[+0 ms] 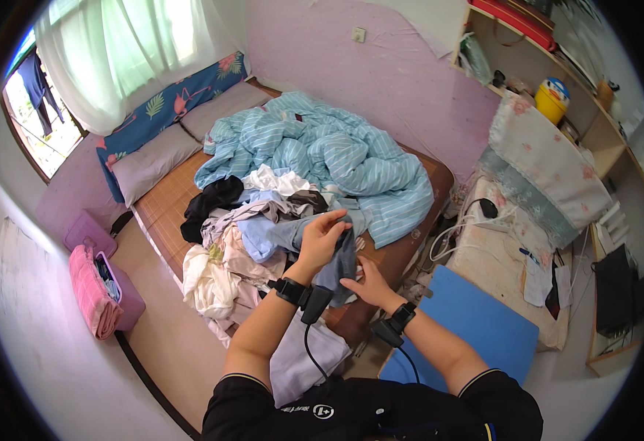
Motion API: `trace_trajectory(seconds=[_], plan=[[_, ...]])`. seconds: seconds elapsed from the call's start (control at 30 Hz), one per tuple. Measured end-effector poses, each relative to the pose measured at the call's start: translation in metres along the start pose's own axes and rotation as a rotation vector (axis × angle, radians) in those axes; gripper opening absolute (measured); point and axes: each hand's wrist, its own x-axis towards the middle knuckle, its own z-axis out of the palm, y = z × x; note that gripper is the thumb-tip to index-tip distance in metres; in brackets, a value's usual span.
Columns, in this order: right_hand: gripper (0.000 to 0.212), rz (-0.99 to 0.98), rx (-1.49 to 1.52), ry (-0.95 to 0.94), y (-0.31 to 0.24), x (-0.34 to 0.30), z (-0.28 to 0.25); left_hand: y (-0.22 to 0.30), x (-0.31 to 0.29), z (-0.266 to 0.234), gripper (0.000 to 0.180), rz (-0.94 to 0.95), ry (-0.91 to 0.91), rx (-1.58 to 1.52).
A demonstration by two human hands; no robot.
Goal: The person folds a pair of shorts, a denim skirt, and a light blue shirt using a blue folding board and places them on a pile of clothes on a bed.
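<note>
A grey-blue garment (331, 277) hangs in folds in front of me at the near edge of the bed, its kind hard to make out. My left hand (319, 241) pinches its upper part, thumb and fingertips close together. Lower and to the right, my right hand (370, 284) has its thumb on the garment's edge and grips it there; the palm side is partly hidden. Behind and left of my hands lies a heap of loose clothes, with a light blue garment (258, 237), a black one (212, 208), a white one (276, 180) and a cream one (208, 285).
A striped blue quilt (366, 165) is bunched on the bed (162, 197), with pillows (156, 162) beyond. On the floor left, a pink towel (92, 290) drapes over a purple storage box (132, 298). A blue board (469, 323) and cluttered shelves (601, 121) stand right. Light grey cloth (311, 360) lies near me.
</note>
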Motion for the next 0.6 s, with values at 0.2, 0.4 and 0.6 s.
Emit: trace_trajectory(seconds=[0.2, 0.4, 0.6], plan=[[0.029, 0.139, -0.143, 0.203, -0.012, -0.036, -0.062, 0.064, -0.014, 0.083, 0.028, 0.208, -0.174, 0.009], [0.021, 0.107, 0.253, 0.322, -0.056, -0.113, -0.186, 0.077, -0.025, 0.134, 0.031, 0.386, -0.188, 0.127], [0.022, 0.065, 0.544, 0.576, -0.112, -0.207, -0.267, 0.083, -0.055, 0.217, 0.045, 0.896, -0.312, 0.736]])
